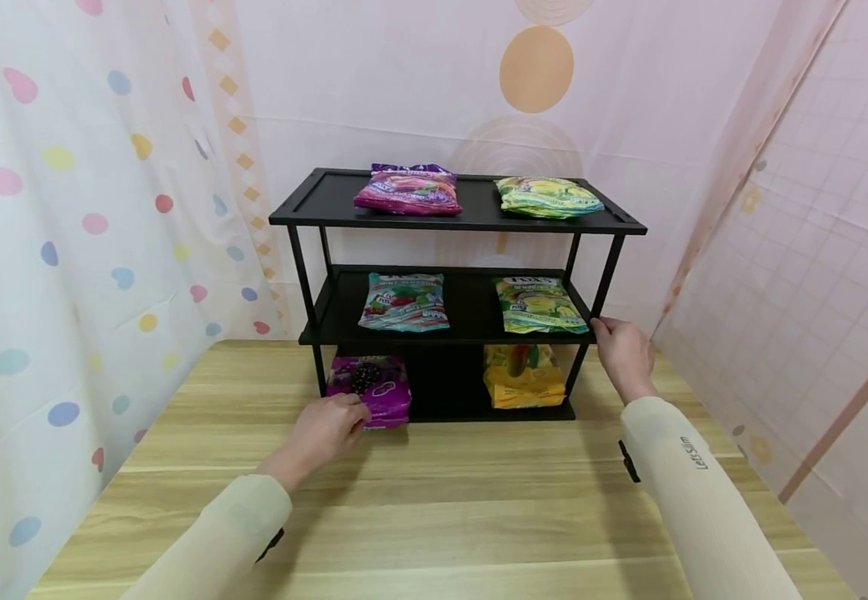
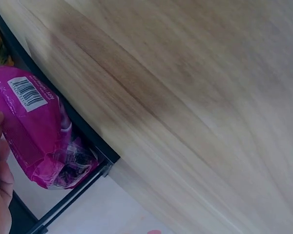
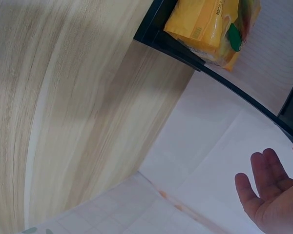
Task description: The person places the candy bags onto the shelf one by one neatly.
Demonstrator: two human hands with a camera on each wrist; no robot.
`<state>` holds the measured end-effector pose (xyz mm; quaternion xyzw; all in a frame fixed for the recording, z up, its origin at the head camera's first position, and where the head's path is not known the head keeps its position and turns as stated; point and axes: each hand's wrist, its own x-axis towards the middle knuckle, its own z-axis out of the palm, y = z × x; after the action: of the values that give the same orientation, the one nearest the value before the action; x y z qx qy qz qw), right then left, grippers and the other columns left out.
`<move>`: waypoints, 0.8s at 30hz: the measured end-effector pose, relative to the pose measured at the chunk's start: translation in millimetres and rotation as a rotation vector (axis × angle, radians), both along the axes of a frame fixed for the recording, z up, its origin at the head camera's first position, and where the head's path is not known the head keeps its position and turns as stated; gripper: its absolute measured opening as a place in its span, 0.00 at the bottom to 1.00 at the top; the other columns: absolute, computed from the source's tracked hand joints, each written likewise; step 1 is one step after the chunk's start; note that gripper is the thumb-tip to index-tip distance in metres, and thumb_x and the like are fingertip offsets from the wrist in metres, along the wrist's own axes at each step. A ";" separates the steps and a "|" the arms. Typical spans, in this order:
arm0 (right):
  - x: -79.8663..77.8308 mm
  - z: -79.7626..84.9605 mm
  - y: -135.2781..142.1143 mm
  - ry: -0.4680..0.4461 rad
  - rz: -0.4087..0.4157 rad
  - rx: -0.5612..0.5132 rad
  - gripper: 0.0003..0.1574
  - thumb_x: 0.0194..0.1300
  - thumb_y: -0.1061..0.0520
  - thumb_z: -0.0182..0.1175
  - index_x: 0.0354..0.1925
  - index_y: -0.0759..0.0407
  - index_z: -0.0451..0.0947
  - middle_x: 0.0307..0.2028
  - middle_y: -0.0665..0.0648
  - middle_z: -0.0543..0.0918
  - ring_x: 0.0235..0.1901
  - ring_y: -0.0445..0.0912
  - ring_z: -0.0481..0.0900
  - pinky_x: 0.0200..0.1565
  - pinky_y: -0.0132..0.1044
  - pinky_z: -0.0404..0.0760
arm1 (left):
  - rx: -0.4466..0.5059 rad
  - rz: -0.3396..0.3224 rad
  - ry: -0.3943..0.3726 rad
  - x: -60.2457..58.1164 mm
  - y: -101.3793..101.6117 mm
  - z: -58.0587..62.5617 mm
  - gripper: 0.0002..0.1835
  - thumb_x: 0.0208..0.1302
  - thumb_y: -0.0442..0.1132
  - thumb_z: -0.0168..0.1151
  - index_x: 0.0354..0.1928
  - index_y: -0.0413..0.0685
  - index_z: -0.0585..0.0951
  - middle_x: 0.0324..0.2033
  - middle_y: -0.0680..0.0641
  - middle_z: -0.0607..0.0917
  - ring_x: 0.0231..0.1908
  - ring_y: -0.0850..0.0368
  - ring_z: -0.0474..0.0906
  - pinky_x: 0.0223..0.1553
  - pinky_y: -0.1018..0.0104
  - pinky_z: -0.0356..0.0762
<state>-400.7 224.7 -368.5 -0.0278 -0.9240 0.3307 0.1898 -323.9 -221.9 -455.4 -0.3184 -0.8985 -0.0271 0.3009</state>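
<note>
My left hand grips the front right part of a purple candy bag, which lies at the left end of the bottom tier. In the left wrist view, the bag's barcode side shows, and the fingers are partly cut off by the frame edge. A black three-tier shelf stands on the table. At the right front corner of its middle tier, my right hand holds the frame beside the post. Its other fingers are spread loosely in the right wrist view; the thumb is hidden there.
A yellow candy bag lies at the bottom tier's right. The middle tier bears a teal bag and a green-yellow bag. On top lie a pink-purple bag and another green-yellow bag. Patterned curtains surround the wooden table.
</note>
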 end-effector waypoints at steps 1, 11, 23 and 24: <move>0.0 0.0 -0.1 0.000 -0.001 -0.002 0.28 0.78 0.43 0.44 0.60 0.55 0.80 0.56 0.64 0.81 0.56 0.65 0.75 0.51 0.62 0.72 | -0.005 0.007 0.000 0.5 0.4 0.2 0.09 0.48 0.27 0.73 0.27 0.48 0.84 0.26 0.52 0.81 0.27 0.55 0.79 0.28 0.60 0.80; -0.4 -0.9 0.5 -0.005 -0.003 -0.011 0.27 0.78 0.44 0.44 0.60 0.56 0.80 0.57 0.65 0.80 0.57 0.66 0.75 0.50 0.62 0.72 | -0.048 0.059 0.072 2.1 4.4 -4.0 0.08 0.49 0.31 0.74 0.33 0.46 0.87 0.29 0.49 0.87 0.27 0.51 0.79 0.27 0.58 0.78; -1.3 -2.0 0.1 -0.011 -0.014 -0.008 0.28 0.78 0.43 0.44 0.61 0.56 0.80 0.57 0.65 0.80 0.56 0.66 0.75 0.51 0.62 0.72 | -0.080 0.146 -0.006 2.7 -0.6 -12.9 0.18 0.55 0.40 0.74 0.48 0.44 0.86 0.47 0.42 0.86 0.48 0.42 0.79 0.43 0.46 0.78; -1.3 -1.9 -0.1 -0.009 -0.015 -0.011 0.28 0.78 0.43 0.44 0.60 0.56 0.80 0.57 0.65 0.80 0.56 0.66 0.75 0.50 0.62 0.72 | -0.082 0.148 -0.016 2.9 -1.1 -13.4 0.18 0.56 0.41 0.74 0.49 0.44 0.86 0.48 0.41 0.86 0.49 0.41 0.79 0.45 0.45 0.77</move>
<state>-402.0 224.6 -370.4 -0.0374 -0.9229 0.3341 0.1878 -321.0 -223.0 -468.8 -0.2630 -0.9223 0.0293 0.2817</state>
